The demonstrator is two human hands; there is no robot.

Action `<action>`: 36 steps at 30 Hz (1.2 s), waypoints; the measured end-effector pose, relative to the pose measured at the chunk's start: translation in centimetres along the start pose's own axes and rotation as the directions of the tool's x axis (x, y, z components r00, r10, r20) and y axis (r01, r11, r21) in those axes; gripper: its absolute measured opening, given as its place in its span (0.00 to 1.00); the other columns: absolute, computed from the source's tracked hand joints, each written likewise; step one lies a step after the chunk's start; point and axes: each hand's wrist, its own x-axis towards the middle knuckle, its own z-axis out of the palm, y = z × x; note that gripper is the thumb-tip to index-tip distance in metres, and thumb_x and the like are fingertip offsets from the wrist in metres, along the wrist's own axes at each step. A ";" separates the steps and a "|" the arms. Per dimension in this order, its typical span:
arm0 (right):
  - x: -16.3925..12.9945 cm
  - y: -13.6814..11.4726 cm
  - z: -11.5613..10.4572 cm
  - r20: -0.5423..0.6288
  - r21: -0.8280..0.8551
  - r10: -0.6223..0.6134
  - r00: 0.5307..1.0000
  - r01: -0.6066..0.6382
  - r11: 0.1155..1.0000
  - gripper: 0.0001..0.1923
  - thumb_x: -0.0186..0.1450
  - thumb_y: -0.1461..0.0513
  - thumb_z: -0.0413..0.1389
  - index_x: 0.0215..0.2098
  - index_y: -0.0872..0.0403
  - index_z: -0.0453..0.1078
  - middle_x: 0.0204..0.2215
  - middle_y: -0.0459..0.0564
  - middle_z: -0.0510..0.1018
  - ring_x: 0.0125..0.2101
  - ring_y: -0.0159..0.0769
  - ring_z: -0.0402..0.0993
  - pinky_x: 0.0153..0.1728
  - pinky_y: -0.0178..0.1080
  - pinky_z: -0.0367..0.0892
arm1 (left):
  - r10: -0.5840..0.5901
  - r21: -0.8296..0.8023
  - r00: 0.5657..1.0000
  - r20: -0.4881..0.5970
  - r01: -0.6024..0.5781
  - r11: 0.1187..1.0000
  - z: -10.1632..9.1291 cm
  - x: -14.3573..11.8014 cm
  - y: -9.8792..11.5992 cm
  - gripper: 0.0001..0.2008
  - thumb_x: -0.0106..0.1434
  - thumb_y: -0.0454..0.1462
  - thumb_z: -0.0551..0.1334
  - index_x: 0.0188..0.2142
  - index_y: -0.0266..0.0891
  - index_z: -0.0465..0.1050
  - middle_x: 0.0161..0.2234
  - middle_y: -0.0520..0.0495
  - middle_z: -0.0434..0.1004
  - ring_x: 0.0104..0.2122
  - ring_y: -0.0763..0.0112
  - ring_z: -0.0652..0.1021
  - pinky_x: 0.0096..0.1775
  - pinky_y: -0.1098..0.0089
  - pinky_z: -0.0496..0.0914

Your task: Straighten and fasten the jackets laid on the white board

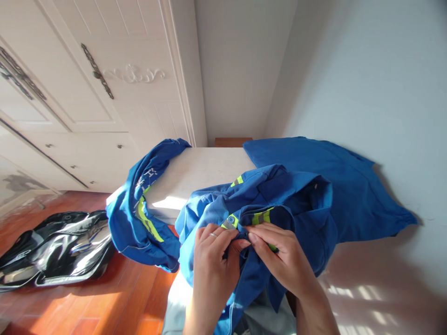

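A blue work jacket [216, 204] with yellow-green reflective strips lies bunched up in front of me. My left hand [214, 253], a ring on one finger, pinches the cloth at the jacket's front edge, just below a round blue button [231, 219]. Close beside it, my right hand [279, 251] grips the facing edge of the same jacket by a reflective strip. The thumbs nearly meet, and the fingers hide what lies between them. The collar end opens towards the right.
Another blue garment with a reflective strip [148, 221] hangs over the left side of a white surface [209, 163]. Blue cloth [303, 153] spreads on the right by the wall. An open black suitcase [70, 279] lies on the wooden floor, below a white wardrobe [139, 107].
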 end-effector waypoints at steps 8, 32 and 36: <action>0.1 -0.6 -0.1 -0.001 -0.058 0.002 1.000 -0.003 0.998 0.10 0.71 0.67 0.55 0.31 0.55 0.72 0.29 0.43 0.78 0.30 0.25 0.74 0.34 0.27 0.67 | 0.072 0.031 0.997 0.037 -0.073 0.997 -0.2 -0.1 -0.1 0.05 0.67 0.29 0.64 0.36 0.41 0.73 0.30 0.57 0.78 0.33 0.70 0.70 0.40 0.66 0.60; -0.5 0.4 0.3 0.126 0.165 0.012 0.992 -0.033 0.986 0.06 0.64 0.70 0.56 0.31 0.55 0.68 0.27 0.43 0.71 0.28 0.25 0.68 0.32 0.27 0.64 | -0.041 -0.400 0.903 0.429 0.230 0.887 -0.8 0.0 -3.7 0.21 0.74 0.52 0.49 0.33 0.42 0.68 0.32 0.48 0.68 0.35 0.64 0.67 0.39 0.64 0.62; -0.4 0.6 0.8 0.103 0.191 0.027 0.994 -0.047 0.980 0.06 0.61 0.71 0.55 0.30 0.55 0.65 0.26 0.43 0.71 0.28 0.26 0.67 0.32 0.28 0.64 | -0.090 -0.477 0.885 0.457 0.329 0.815 -0.2 0.2 -4.0 0.25 0.72 0.56 0.49 0.29 0.42 0.68 0.30 0.48 0.66 0.33 0.65 0.66 0.38 0.64 0.62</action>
